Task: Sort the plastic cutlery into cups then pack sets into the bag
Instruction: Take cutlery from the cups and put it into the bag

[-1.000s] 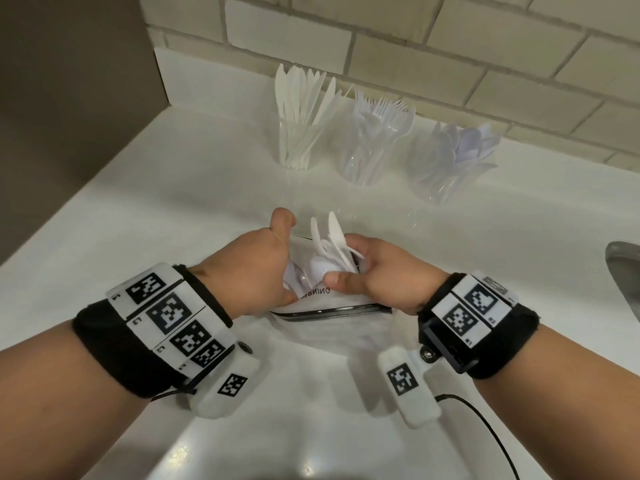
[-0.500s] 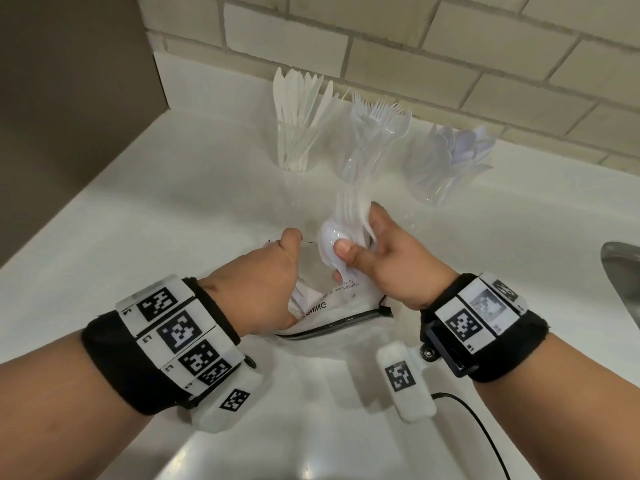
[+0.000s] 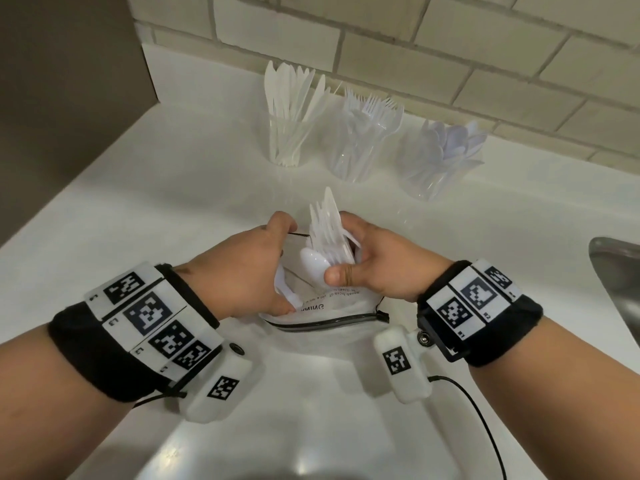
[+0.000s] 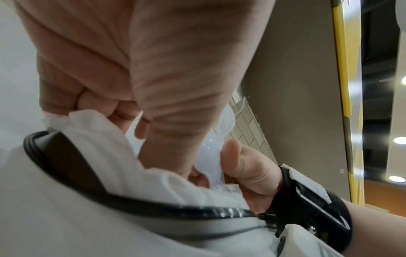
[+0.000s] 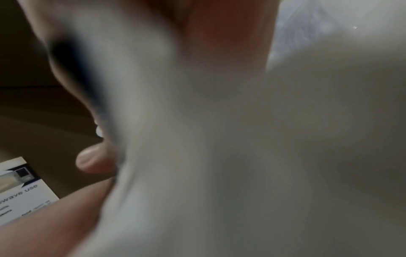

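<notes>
- Head view: right hand (image 3: 377, 268) grips a bundle of white cutlery (image 3: 329, 233), thumb pressed on a spoon bowl, handles pointing down into the bag (image 3: 332, 317). Judged: a set going in handle-first.
- Left hand (image 3: 242, 271) pinches the bag's near-left edge, fingers curled round it; likely to keep the mouth spread so the bundle clears the black zip strip.
- Bag sits on the white counter (image 3: 173, 202), in front of the three cups, mouth between the two hands.
- Bag: clear, crumpled plastic, printed text upside-down to the wearer.
- Behind the bag: knives cup (image 3: 287, 140) left, forks cup (image 3: 356, 147) middle, spoons cup (image 3: 440, 161) right, all well filled; sorting looks done.
- Right wrist view: blurred white, nothing readable of the grip.
</notes>
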`<state>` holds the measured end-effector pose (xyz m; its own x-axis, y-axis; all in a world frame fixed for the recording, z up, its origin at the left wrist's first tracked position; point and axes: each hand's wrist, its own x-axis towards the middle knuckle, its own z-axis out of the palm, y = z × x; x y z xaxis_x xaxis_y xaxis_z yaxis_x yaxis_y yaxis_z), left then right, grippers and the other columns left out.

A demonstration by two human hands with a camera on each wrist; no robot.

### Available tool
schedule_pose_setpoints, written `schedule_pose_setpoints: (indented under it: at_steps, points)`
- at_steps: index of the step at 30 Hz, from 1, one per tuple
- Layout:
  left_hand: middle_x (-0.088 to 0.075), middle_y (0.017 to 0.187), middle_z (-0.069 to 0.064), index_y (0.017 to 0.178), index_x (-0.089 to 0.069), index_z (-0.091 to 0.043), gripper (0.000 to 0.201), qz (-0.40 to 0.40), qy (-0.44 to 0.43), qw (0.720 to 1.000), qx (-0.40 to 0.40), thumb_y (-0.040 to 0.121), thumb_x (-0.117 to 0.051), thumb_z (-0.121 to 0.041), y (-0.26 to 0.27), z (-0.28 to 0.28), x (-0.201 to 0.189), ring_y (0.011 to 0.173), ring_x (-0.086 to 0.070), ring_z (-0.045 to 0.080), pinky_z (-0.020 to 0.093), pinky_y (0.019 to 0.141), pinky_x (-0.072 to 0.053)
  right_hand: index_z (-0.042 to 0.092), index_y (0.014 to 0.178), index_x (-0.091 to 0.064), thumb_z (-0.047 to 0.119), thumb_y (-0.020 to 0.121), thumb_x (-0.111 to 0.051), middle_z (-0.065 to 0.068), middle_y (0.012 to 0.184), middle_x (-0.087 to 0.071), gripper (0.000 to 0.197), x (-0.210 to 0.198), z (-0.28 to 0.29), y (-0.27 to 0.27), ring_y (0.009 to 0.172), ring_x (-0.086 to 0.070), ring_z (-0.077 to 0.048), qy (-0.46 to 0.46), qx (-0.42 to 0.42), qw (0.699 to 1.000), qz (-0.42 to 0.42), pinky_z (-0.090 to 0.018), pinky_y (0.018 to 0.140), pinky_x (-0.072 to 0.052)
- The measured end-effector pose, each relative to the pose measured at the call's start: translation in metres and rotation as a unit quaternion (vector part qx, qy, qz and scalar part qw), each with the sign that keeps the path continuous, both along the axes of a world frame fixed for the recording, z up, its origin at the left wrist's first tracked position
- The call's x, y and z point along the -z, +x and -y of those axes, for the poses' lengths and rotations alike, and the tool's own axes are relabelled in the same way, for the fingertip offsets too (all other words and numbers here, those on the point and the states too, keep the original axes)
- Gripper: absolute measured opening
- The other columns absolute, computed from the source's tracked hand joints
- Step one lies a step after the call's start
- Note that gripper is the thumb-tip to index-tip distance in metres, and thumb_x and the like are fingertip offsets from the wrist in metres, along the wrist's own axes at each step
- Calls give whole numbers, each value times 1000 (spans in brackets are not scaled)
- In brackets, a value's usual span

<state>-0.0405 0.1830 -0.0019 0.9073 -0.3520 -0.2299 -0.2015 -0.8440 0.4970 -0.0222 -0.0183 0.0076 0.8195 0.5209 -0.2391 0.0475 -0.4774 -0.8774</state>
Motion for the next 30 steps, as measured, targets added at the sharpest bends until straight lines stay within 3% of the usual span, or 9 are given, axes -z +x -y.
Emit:
schedule_pose_setpoints:
  at_steps: [3,6,9,13,18,21,25,27,30]
  points:
    - [-54,106,-4,135,-23,-26,97,3,2,1000,5,60,-84,-37,0,-1,-3,84,-57,12,24,71,-48,23,129,-43,15,77,-73,8,113,-58,61,-7,-3,0,93,-60,7,43,2,999,-6,-14,82,-46]
    - [-55,108,-5,135,-22,-25,97,2,14,1000,8,61,-84,-38,1,-1,-5,84,-58,13,28,72,-50,22,129,-44,20,72,-71,11,112,-58,63,-13,-5,2,105,-58,1,53,-2,999,6,-17,91,-46]
    - [-52,111,-7,136,-20,-26,100,-5,16,1000,-2,60,-85,-40,2,-2,-7,83,-56,11,24,69,-45,35,122,-44,23,72,-71,19,111,-59,58,-20,-3,4,110,-56,1,33,-17,999,5,-21,97,-45]
    - [-52,113,-6,137,-20,-26,100,-8,16,1000,4,61,-84,-40,2,-3,-11,84,-56,11,23,69,-44,37,112,-46,10,83,-68,32,94,-64,45,-27,3,5,96,-60,9,42,-22,999,5,-13,83,-47]
    - [-52,115,-10,136,-22,-29,97,1,30,999,12,62,-83,-37,1,-1,-12,87,-56,11,26,75,-48,10,122,-45,0,89,-59,-1,98,-63,38,-31,1,5,82,-67,-10,150,78,984,56,-29,79,-57]
    - [-52,119,-10,137,-21,-30,96,-5,38,999,26,62,-82,-39,-2,0,-7,90,-55,12,26,78,-49,-1,131,-37,4,81,-58,-7,105,-57,54,-35,-3,7,85,-65,-15,254,148,954,49,-33,78,-55]
    - [-52,118,-9,135,-24,-30,94,-23,41,998,35,62,-82,-43,-3,0,-3,91,-55,11,22,74,-45,1,132,-35,3,83,-56,-11,100,-55,53,-47,-3,10,72,-63,-20,349,213,911,57,-42,76,-57]
    - [-54,111,-13,128,-35,-30,80,-27,19,999,15,65,-81,-44,0,-3,-8,91,-56,9,20,72,-41,6,127,-37,2,87,-54,-7,97,-56,44,-59,0,11,70,-61,-19,375,225,896,81,-41,74,-57]
    - [-67,86,-12,96,-59,-26,15,62,-150,980,-117,85,-67,-32,11,-9,-21,83,-66,10,22,71,-46,9,123,-38,-2,90,-52,-5,97,-57,37,-81,4,12,71,-61,-17,399,223,881,122,-39,73,-55]
